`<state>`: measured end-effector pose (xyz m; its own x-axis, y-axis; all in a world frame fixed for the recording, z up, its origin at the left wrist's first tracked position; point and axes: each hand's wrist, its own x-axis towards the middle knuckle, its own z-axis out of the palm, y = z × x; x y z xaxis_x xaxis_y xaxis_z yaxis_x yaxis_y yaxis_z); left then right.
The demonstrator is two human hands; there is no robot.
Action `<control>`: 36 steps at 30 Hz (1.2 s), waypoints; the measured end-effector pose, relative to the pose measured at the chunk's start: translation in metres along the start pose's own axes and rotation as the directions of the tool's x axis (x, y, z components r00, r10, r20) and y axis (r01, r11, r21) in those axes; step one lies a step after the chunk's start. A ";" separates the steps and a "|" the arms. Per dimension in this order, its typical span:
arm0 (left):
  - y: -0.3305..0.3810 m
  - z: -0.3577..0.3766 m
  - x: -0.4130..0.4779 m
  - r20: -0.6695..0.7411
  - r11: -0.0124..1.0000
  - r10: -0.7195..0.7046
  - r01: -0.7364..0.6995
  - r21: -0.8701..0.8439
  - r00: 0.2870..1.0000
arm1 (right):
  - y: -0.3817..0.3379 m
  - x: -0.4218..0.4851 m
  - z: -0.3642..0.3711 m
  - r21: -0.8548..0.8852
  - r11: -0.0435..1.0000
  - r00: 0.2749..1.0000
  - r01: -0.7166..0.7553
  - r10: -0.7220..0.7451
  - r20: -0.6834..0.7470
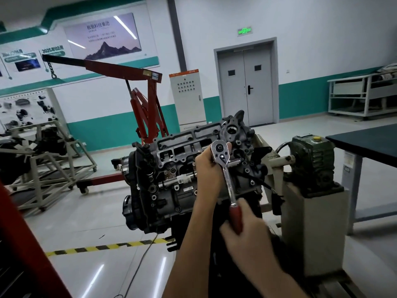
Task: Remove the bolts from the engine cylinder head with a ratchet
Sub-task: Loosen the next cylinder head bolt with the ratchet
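A dark grey engine with its cylinder head (184, 147) on top sits mounted on a stand in the middle of the view. A chrome ratchet (225, 171) with a red handle is held up in front of the head. My left hand (207, 171) grips the ratchet just under its round head, thumb side toward it. My right hand (242, 231) is wrapped round the red handle lower down. Several small bolts and bolt holes dot the head's top face. Whether the ratchet's socket sits on a bolt is hidden behind the tool.
A red engine crane (148, 97) stands behind the engine. The beige engine stand with a green gearbox (313, 160) is at the right, beside a dark-topped table (369, 140). Metal frames (43, 160) stand at the left. A yellow-black floor stripe (103, 247) and a cable cross the floor.
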<state>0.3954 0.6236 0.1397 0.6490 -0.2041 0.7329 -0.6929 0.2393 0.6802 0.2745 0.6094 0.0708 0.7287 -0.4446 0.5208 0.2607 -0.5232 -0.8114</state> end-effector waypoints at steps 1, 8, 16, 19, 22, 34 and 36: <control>0.000 0.000 0.000 -0.005 1.000 0.001 -0.001 0.001 1.000 | -0.002 -0.002 0.016 0.049 0.998 1.000 -0.028 0.028 0.001; 0.003 -0.002 0.004 0.091 0.999 -0.025 0.022 0.033 0.996 | 0.008 0.041 -0.086 -0.327 0.927 0.946 0.181 -0.074 0.314; 0.004 -0.002 0.002 0.061 0.998 -0.044 0.042 0.035 0.997 | 0.009 0.033 -0.072 -0.317 0.933 0.980 0.172 -0.130 0.149; 0.004 -0.001 0.002 0.055 0.999 -0.053 0.053 0.009 0.997 | 0.000 0.004 -0.009 -0.036 0.999 0.999 0.005 -0.006 -0.041; 0.004 -0.003 0.001 0.078 0.997 -0.074 0.075 -0.010 0.994 | -0.004 -0.002 0.022 0.051 0.995 0.995 -0.089 0.087 0.039; -0.001 -0.005 0.004 0.106 0.997 -0.071 0.065 0.051 0.992 | 0.008 0.059 -0.105 -0.406 0.894 0.947 0.188 -0.056 0.316; 0.000 -0.002 0.002 0.082 0.997 -0.062 0.058 0.048 0.995 | 0.010 0.021 -0.060 -0.221 0.971 0.992 0.089 -0.067 0.106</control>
<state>0.3977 0.6247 0.1412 0.6629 -0.2957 0.6878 -0.6682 0.1808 0.7217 0.2549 0.5515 0.0900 0.7723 -0.3293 0.5432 0.1781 -0.7087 -0.6827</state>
